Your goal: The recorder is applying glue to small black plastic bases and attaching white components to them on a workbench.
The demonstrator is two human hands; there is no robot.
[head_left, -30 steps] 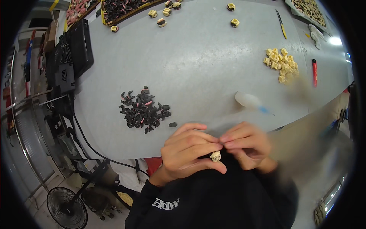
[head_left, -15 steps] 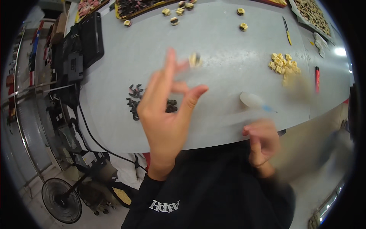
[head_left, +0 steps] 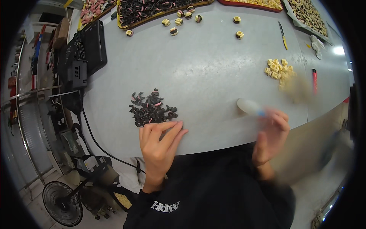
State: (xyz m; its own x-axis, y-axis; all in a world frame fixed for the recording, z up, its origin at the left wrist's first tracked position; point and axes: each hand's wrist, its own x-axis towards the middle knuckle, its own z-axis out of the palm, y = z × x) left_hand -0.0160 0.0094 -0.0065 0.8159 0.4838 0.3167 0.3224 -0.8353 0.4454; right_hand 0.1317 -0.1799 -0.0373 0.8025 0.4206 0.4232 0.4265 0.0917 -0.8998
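Observation:
My left hand (head_left: 158,143) is at the near edge of a pile of small black curved pieces (head_left: 150,108), some with pink parts. Its thumb and fingertips come together beside the pile; what they hold, if anything, is hidden. My right hand (head_left: 273,135) is blurred, with curled fingers apart from the thumb. It is by the blue tip of a translucent white applicator (head_left: 247,105) lying on the table, and I cannot tell whether it touches it. Right of that lies a heap of pale yellow cube-like pieces (head_left: 279,70). Several small yellow-and-dark assembled pieces (head_left: 178,21) sit farther back.
Along the far side stand a tray of black pieces (head_left: 160,11), a red tray of yellow pieces (head_left: 249,5) and a lined tray (head_left: 309,19). A yellow-handled knife (head_left: 283,38) and red marker (head_left: 314,81) lie at right. A black device with a cable (head_left: 89,45) is at left.
My left hand has dropped back to the black pile. The yellow-and-dark piece blurred beyond it now appears among the far group. My right hand has risen toward the applicator's tip, its fingers opening.

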